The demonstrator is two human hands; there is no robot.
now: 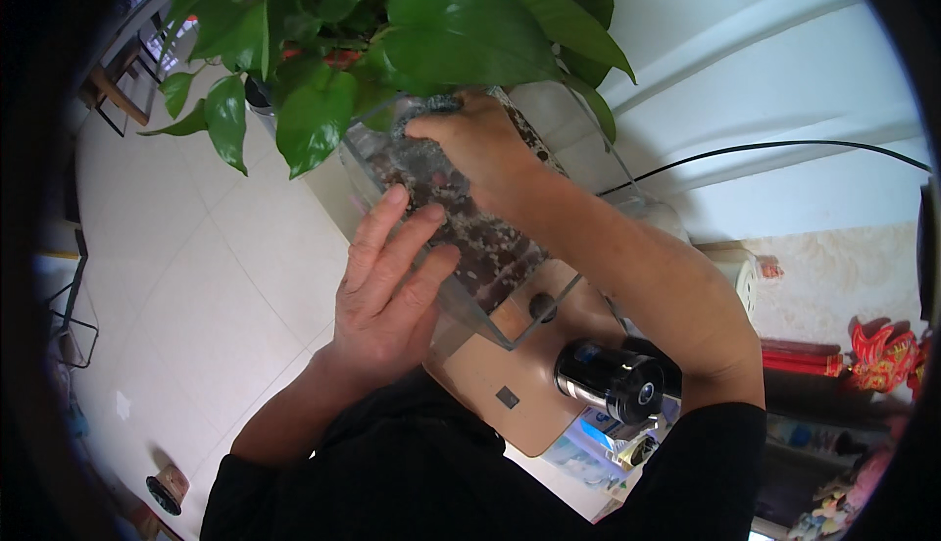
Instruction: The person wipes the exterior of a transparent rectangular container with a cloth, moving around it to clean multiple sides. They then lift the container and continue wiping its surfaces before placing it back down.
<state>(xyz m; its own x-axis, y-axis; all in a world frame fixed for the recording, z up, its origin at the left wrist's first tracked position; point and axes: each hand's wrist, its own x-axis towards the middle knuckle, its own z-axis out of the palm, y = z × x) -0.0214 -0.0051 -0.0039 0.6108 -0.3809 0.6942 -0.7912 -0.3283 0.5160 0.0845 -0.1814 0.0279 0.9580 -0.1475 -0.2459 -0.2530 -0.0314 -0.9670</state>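
A clear rectangular glass tank (507, 335) stands before me, its wet inside speckled with dark and pale matter. My right hand (474, 129) reaches into its far end, fingers closed on a grey mesh scouring pad (428, 109) that looks like steel wool. Some of the pad's edge and the fingertips are hidden by the hand and leaves. My left hand (390, 284) lies over the tank's left wall, its spread fingers hooked across the rim; the thumb is out of sight.
Broad green leaves of a potted plant (470, 30) overhang the tank's far end. A brown board or lid (500, 387) lies nearer me, with a black cylindrical vessel (606, 379) tipped on it. A black cable (779, 145) runs along the right wall. Tiled floor (213, 262) is at the left.
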